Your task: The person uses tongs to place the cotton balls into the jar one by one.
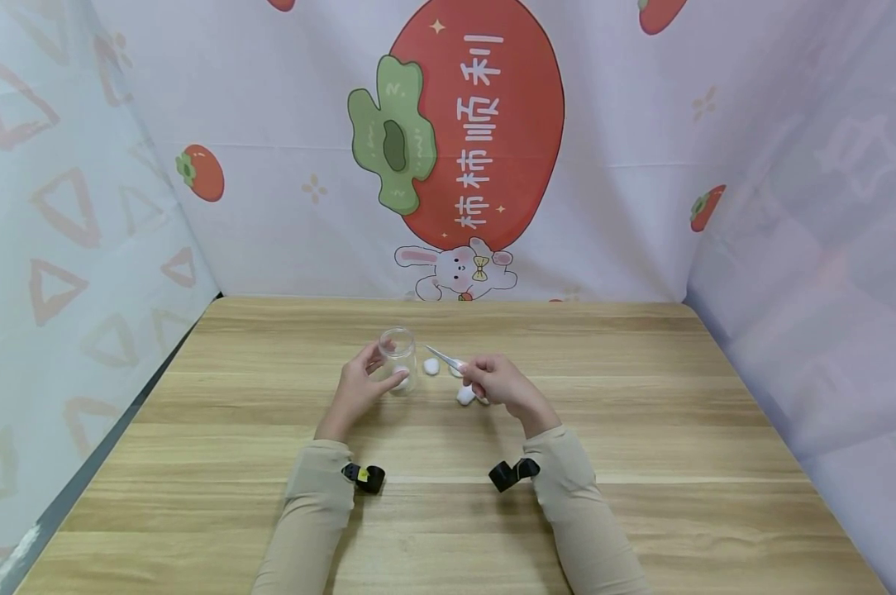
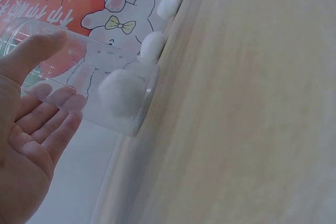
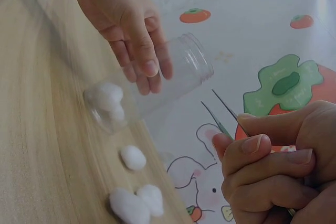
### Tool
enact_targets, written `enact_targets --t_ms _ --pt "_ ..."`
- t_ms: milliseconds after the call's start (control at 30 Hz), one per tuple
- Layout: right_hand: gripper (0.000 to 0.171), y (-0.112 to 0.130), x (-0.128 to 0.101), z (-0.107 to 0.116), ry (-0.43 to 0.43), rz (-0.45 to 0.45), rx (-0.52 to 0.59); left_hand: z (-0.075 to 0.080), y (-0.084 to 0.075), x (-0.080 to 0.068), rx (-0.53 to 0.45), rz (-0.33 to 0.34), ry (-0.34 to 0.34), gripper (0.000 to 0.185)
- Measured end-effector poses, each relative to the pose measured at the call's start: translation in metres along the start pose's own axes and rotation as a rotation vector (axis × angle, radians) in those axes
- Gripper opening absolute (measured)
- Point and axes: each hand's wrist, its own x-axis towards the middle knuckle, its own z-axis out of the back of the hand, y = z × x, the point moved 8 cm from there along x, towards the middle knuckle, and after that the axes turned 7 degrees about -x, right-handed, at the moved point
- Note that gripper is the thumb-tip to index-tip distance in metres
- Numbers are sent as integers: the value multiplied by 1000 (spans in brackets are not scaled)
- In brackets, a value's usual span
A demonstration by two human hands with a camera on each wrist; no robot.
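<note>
The right hand (image 3: 273, 171), closest in the right wrist view, has its thumb and fingers curled in a tight grip on a pair of tweezers (image 3: 223, 114); the two thin tips stand slightly apart with nothing between them and point toward the mouth of the jar (image 3: 173, 77). The left hand (image 1: 359, 388) steadies that clear jar, thumb on one side and fingers wrapped lightly around the wall, so its grip is a loose clasp rather than a squeeze. The jar stands near the middle of the surface (image 1: 641, 430), slightly toward the far edge.

One cotton ball inside the jar (image 2: 122, 92) rests at the bottom, so by my reading the loading has begun but is far from finished. Three loose cotton balls (image 3: 134, 157) lie on the surface just beside the jar, between it and the right hand (two of them touch each other, nearer that hand), and these appear to be what is left.

Further out, both beige sleeves (image 1: 314, 504) carry black wrist straps (image 1: 513, 473). A printed backdrop (image 1: 478, 124) with a red fruit and a rabbit hangs behind the far edge. Nothing lies between the tweezers and the loose balls; only the narrow jar mouth looks demanding.
</note>
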Motion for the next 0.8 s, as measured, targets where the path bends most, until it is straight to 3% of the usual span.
enact_targets --t_ms 600,800 --pt "36 -18 8 0 8 -18 20 0 0 0 3 10 0 64" --pt "35 -28 11 0 -7 -67 17 0 0 0 2 1 -1 62"
